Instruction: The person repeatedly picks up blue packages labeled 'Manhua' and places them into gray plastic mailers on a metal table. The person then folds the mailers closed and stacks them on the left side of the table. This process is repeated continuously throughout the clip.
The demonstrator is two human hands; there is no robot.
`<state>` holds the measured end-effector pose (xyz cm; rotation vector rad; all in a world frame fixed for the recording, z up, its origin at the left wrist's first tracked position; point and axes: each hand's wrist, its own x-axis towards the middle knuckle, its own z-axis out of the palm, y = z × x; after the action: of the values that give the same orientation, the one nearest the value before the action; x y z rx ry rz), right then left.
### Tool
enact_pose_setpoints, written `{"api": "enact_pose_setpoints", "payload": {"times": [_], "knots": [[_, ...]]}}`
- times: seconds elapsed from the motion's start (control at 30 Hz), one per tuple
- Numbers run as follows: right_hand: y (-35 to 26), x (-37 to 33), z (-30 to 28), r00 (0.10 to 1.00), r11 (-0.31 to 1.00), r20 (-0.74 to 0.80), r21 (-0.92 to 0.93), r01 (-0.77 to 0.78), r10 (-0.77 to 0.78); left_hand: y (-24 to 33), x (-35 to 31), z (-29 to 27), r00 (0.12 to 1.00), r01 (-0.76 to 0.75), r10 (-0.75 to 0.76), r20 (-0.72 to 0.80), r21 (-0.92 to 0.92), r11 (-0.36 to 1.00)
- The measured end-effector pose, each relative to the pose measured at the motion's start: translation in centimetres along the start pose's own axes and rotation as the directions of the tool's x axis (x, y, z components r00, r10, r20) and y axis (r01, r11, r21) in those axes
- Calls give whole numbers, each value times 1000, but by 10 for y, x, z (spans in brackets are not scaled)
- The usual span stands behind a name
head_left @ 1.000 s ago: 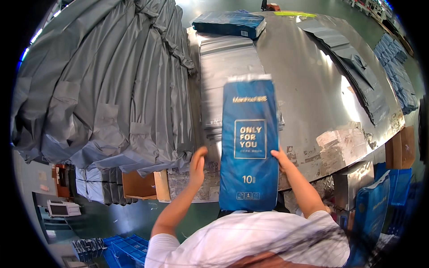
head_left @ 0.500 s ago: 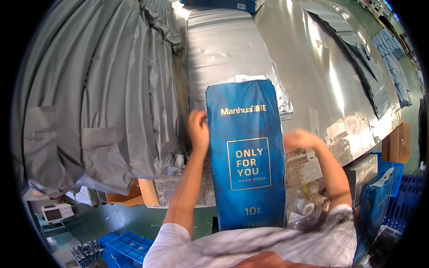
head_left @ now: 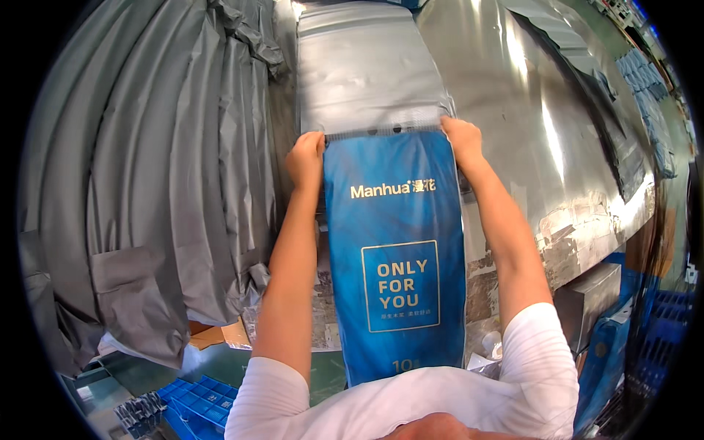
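Note:
A long blue package (head_left: 400, 213) with pale lettering and a square outline lies in front of me, its near end against my white shirt. Beyond it a silver-grey plastic mailing bag (head_left: 370, 70) lies flat, its near edge meeting the package's far end. My left hand (head_left: 304, 158) is closed at the left corner where the two meet. At the right corner, my right hand (head_left: 463, 139) is closed in the same manner. Both hands seem to pinch the bag's edge. Whether the package's far end sits inside the bag's mouth, I cannot tell.
Long grey plastic bags (head_left: 139, 147) hang in folds over the table's left side. A shiny metal tabletop (head_left: 499, 110) stretches right, worn along its front edge. Dark bags (head_left: 587, 95) lie at far right. Blue crates (head_left: 198, 403) stand on the floor at lower left.
Both hands have moved away from me, from the package's sides to the corners at its far end. The bag's near edge now lies straight across that end.

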<state>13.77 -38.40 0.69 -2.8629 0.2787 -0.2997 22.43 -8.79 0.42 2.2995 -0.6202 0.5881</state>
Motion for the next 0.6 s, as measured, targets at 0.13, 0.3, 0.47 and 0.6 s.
{"api": "enact_pose_setpoints", "payload": {"times": [0.13, 0.3, 0.47, 0.6], "knots": [[3, -57, 0, 861, 895, -502, 341, 286, -84, 12, -40, -32, 963, -251, 234, -136, -126, 960], [-12, -61, -2, 970, 928, -215, 371, -23, 110, 11, -49, -17, 960, 244, -240, 148, -11, 970], [-2, -78, 19, 954, 976, 211, 2, -220, 214, -5, -65, -11, 781, 385, -471, 411, 278, 880], [-1, -131, -17, 886, 989, 447, 14, -145, 124, 30, -108, -67, 784, 247, -347, 515, 255, 935]]}}
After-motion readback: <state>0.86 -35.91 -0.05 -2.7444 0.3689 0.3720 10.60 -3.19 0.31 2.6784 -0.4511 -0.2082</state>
